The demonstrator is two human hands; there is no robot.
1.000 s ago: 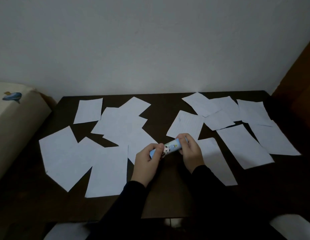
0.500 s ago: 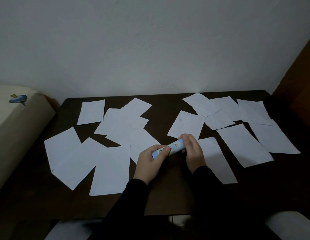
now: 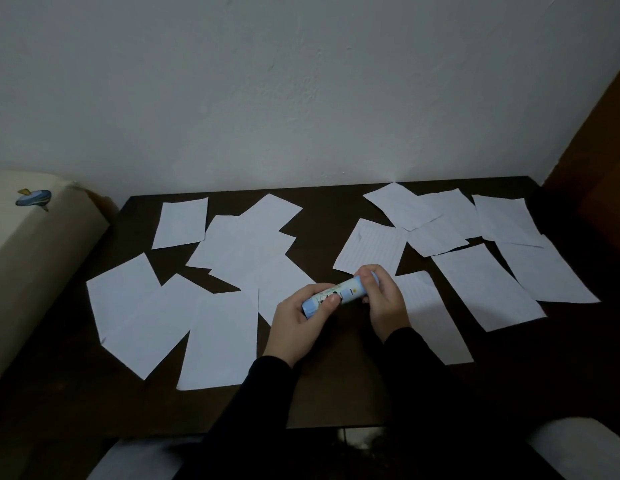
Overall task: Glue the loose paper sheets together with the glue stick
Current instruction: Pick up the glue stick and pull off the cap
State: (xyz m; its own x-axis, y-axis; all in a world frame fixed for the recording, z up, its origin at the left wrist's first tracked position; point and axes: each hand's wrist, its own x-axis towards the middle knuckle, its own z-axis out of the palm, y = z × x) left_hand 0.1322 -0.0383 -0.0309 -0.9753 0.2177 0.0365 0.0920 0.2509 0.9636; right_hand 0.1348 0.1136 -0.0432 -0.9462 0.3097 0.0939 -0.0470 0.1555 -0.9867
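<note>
Both hands met near the middle of the frame, low over the dark table [image 3: 336, 393]. The left hand [image 3: 298, 323] curled its fingers round the lower, pale-blue end of the glue stick [image 3: 339, 293], thumb pressed on top of the barrel. The right hand [image 3: 384, 299] pinched the upper end, fingers bent over it, so that end was hidden and I could not tell whether the cap was on. The stick lay tilted, its left end lower in the frame than its right, held just above the tabletop between the 2 spreads of paper.

White sheets [image 3: 221, 341] covered the left half of the table, several overlapping at their corners, 1 small sheet lying apart at the upper left. More sheets [image 3: 488, 285] lay across the right half, some lined, the far ones overlapping near the wall [image 3: 301, 98]. A lined sheet [image 3: 370, 247] sat just beyond the right hand, partly behind it.

Black sleeves [image 3: 405, 368] ran down to the bottom edge. A cream cushion [image 3: 34, 258] with a small blue figure stood at the left edge.
</note>
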